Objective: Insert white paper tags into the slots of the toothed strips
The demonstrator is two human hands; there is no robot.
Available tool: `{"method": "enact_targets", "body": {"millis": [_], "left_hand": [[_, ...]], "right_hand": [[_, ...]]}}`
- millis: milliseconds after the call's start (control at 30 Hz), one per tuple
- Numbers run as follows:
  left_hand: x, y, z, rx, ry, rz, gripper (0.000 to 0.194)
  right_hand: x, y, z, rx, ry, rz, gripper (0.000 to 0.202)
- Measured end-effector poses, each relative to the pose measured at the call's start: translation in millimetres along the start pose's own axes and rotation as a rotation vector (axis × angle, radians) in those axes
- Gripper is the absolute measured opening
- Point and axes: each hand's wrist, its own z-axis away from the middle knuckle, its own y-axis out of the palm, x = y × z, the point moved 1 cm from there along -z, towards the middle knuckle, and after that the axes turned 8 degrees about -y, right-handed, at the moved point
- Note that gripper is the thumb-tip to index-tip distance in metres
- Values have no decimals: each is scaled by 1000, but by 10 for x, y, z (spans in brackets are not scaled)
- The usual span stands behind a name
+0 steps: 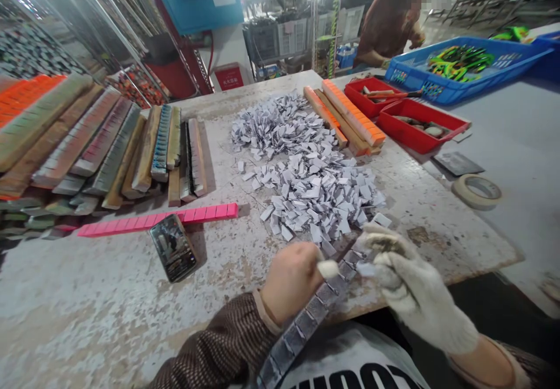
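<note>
My left hand (291, 281) is bare except for a white cover on one fingertip. Its fingers are curled beside a dark grey slotted bar (306, 325), the covered tip at the bar's edge; what they hold, if anything, is hidden. The bar slants from my lap up to the table, with thin pieces standing in some upper slots. In a white knitted glove, my right hand (411, 290) pinches a small white piece (366, 269) just right of the bar. A heap of small white flat pieces (319, 185) spreads over the table beyond both hands.
A phone (174, 248) leans on a pink slotted bar (214, 212). Many bars (100, 138) are stacked left; orange bars (354, 112) lie behind the heap. Right are red trays (420, 138), tape (476, 191) and a blue crate (464, 88). Another person (385, 21) is behind.
</note>
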Motion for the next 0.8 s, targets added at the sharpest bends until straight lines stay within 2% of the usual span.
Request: {"method": "enact_targets", "body": {"millis": [67, 133, 200, 267, 367, 500, 667, 800], "left_hand": [[280, -155, -161, -90, -211, -194, 13], [533, -296, -304, -153, -349, -305, 17], [713, -360, -412, -152, -383, -303, 17], [814, -348, -478, -126, -371, -250, 14], [873, -284, -508, -106, -348, -149, 14], [918, -275, -472, -117, -347, -5, 18], [959, -313, -366, -157, -342, 162, 18], [981, -283, -249, -180, -342, 282, 21]], "right_hand": [[-192, -138, -85, -56, 61, -25, 51], [-383, -289, -146, -91, 93, 4, 47], [-517, -415, -172, -94, 16, 228, 42], [-593, -486, -174, -64, -75, 426, 29], [-635, -491, -190, 34, -205, 593, 13], [-628, -431, -298, 157, -360, 757, 15], [-619, -409, -455, 290, -376, 794, 22], [-748, -454, -412, 315, -328, 761, 29]]}}
